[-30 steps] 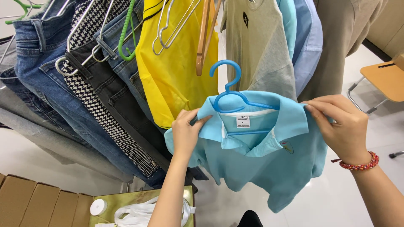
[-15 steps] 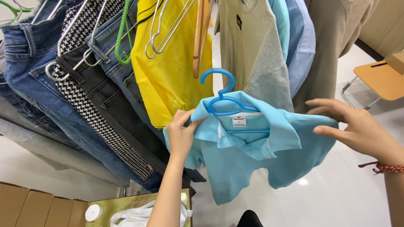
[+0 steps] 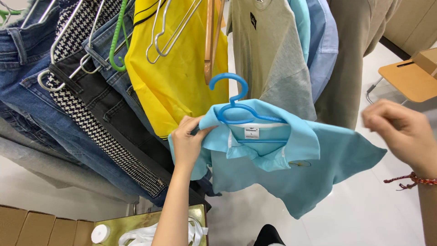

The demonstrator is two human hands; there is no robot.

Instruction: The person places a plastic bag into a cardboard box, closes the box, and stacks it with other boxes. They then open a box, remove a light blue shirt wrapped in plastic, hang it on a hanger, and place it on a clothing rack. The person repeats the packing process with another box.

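A second ago the right hand [image 3: 403, 132] pinched the right shoulder of the light blue polo shirt [image 3: 291, 171]; it has since let go and drawn off to the right edge of the frame, fingers curled, clear of the cloth. The freed right side of the shirt has dropped and spread out toward the lower right. The blue hanger [image 3: 241, 109] has tilted, its hook leaning toward the upper left.

A light blue polo shirt [image 3: 291, 173] hangs on a blue plastic hanger [image 3: 241, 111], collar open, its right sleeve spread toward three o'clock, the hanger's hook curling up at twelve o'clock
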